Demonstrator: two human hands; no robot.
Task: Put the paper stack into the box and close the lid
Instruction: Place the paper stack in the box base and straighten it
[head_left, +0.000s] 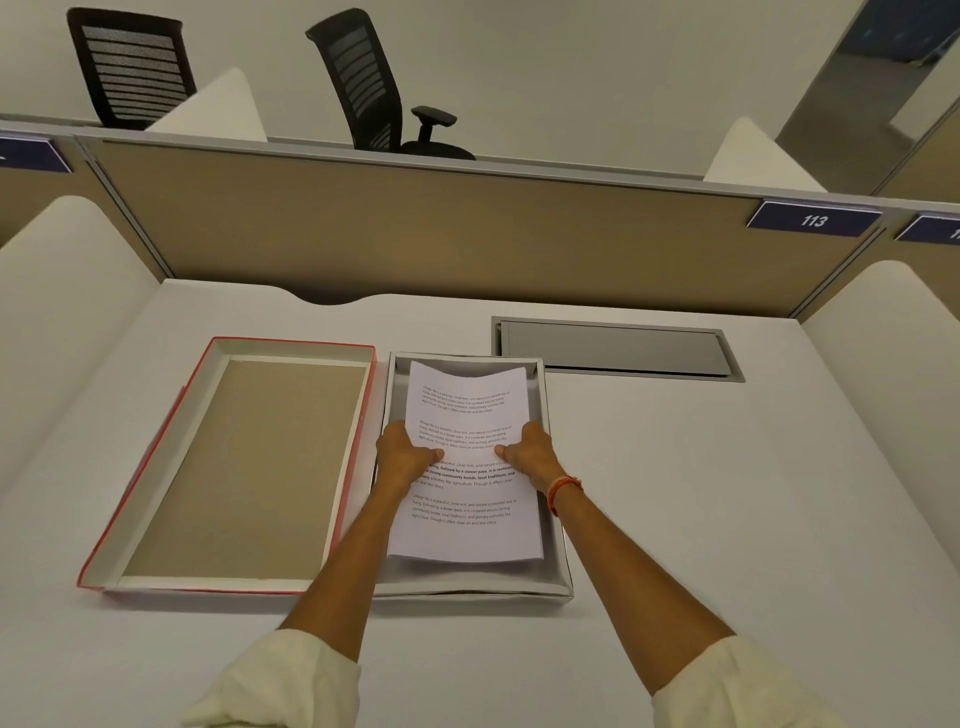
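The paper stack (465, 457) is inside the open box (558, 545) at the counter's (727, 519) centre, its far end bowing upward toward twelve o'clock. The left hand (405, 457) and right hand (530, 452) pinch its long edges at nine and three o'clock. It looks light, floppy and prone to slide; gripping mid-edge should steady it, with the lid (156, 467) lying inverted at nine o'clock.

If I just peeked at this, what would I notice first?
Probably the paper stack with printed text in the middle of the desk, held over the open grey box by the left hand and the right hand. Next, the big lid with a red rim, lying upside down just left of the box. Far behind the partition stand two black office chairs.
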